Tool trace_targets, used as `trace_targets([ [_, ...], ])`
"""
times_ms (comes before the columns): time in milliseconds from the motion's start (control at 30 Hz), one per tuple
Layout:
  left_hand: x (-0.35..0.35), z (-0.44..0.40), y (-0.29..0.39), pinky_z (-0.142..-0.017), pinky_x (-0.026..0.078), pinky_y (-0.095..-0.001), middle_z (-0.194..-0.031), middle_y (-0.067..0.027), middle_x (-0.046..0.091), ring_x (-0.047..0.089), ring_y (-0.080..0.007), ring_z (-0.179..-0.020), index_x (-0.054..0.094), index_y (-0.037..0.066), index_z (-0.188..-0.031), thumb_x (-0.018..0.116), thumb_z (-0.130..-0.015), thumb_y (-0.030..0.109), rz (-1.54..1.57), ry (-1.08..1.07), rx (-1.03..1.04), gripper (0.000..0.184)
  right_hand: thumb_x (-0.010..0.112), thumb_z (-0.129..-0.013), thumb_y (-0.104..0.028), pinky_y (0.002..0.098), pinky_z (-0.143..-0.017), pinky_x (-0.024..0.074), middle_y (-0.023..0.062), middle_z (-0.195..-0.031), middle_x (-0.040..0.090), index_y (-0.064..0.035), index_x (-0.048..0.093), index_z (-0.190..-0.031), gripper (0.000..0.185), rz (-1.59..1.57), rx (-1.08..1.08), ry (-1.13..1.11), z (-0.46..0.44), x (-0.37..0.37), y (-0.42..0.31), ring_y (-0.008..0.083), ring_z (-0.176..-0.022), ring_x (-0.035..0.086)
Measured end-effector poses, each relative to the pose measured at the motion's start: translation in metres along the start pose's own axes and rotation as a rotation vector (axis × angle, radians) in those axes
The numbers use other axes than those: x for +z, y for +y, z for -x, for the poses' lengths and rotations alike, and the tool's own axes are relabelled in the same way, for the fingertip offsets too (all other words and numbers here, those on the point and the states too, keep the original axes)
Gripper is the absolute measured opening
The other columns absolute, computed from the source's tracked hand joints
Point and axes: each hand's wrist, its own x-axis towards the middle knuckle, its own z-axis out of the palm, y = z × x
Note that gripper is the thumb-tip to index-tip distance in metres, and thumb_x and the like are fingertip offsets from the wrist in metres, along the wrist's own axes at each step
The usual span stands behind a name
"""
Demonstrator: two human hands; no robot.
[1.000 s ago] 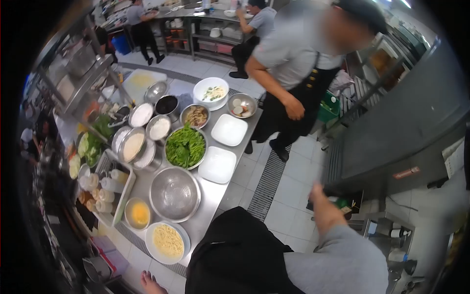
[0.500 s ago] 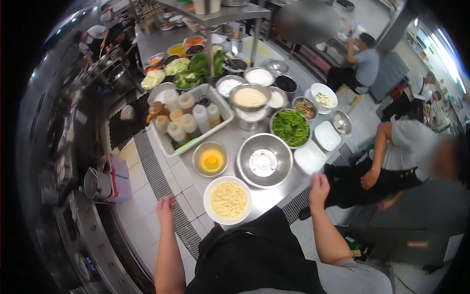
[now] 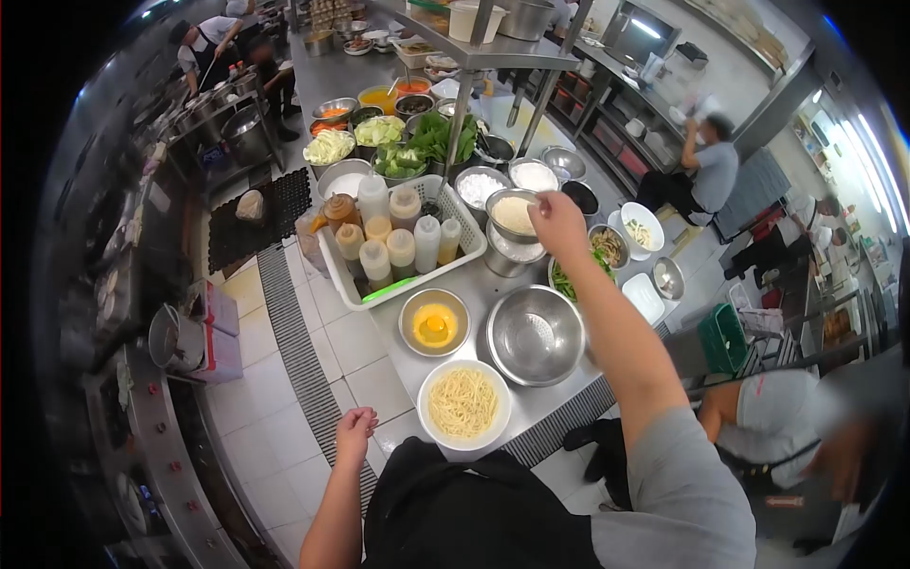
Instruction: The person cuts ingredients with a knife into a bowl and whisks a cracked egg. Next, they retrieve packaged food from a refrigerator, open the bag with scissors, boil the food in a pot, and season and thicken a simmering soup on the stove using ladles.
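My right hand [image 3: 559, 225] reaches over the table to the right rim of a steel bowl of pale crumbs [image 3: 512, 215]. Its fingers are curled down together there; whether they grip the rim is hidden. That bowl sits on top of a steel pot [image 3: 507, 256]. My left hand [image 3: 354, 431] hangs in the air left of the table edge, fingers loosely bent, holding nothing. Nearest to it is a white bowl of noodles [image 3: 464, 401]. Behind the noodles are a steel bowl with egg yolk [image 3: 434, 323] and a perforated steel bowl [image 3: 536, 338].
A white basket [image 3: 370, 302] of squeeze bottles stands at the left. Bowls of white powder [image 3: 534, 176], cabbage [image 3: 379, 131] and leafy greens [image 3: 445, 137] fill the back, below a steel shelf [image 3: 502, 52]. A co-worker [image 3: 768, 417] is at the right, beside the table.
My right hand has gone from beside the table's right edge up and forward to the crumb bowl. My left hand stays off the table, and the view has shifted.
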Motion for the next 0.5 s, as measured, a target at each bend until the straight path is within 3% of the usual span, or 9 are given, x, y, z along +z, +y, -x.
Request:
trace_targets([
  [100,0.014,0.001,0.000,-0.083,0.052,-0.0305,-0.110,-0.0060,0.073,0.069,-0.0163,-0.099,0.066,0.006,-0.115,0.064,-0.101,0.022,-0.020,0.004,-0.007,0.022,0.072,-0.086,-0.028,0.0433,-0.086,0.0551,0.0163,-0.099,0.073,-0.0027,0.072,-0.113,0.037,0.155,-0.104,0.058,-0.063,0.034,0.023,0.0337,-0.095,0.070],
  [200,0.038,0.001,0.013,-0.084,0.052,-0.0323,-0.112,-0.0060,0.072,0.069,-0.0170,-0.100,0.066,0.007,-0.117,0.064,-0.100,0.021,0.018,0.023,0.004,0.022,0.071,-0.085,-0.030,0.0460,-0.089,0.0551,0.0177,-0.105,0.074,-0.0039,0.072,-0.113,0.038,0.238,-0.089,-0.001,-0.108,0.061,0.034,0.0364,-0.100,0.070],
  [300,0.067,-0.002,0.033,-0.086,0.051,-0.0335,-0.111,-0.0058,0.072,0.069,-0.0174,-0.101,0.065,0.007,-0.119,0.065,-0.100,0.021,0.006,0.046,0.020,0.024,0.067,-0.085,-0.029,0.0495,-0.093,0.0550,0.0214,-0.112,0.073,-0.0033,0.072,-0.113,0.038,0.408,0.037,-0.236,-0.145,0.081,0.044,0.0384,-0.106,0.070],
  [500,0.113,-0.029,0.047,-0.082,0.053,-0.0313,-0.108,-0.0097,0.071,0.068,-0.0170,-0.096,0.062,0.002,-0.126,0.068,-0.098,0.021,-0.101,0.134,0.075,0.034,0.065,-0.085,-0.025,0.0486,-0.093,0.0559,0.0239,-0.113,0.073,-0.0028,0.075,-0.108,0.034,0.408,0.088,-0.306,-0.190,0.116,0.067,0.0402,-0.108,0.070],
])
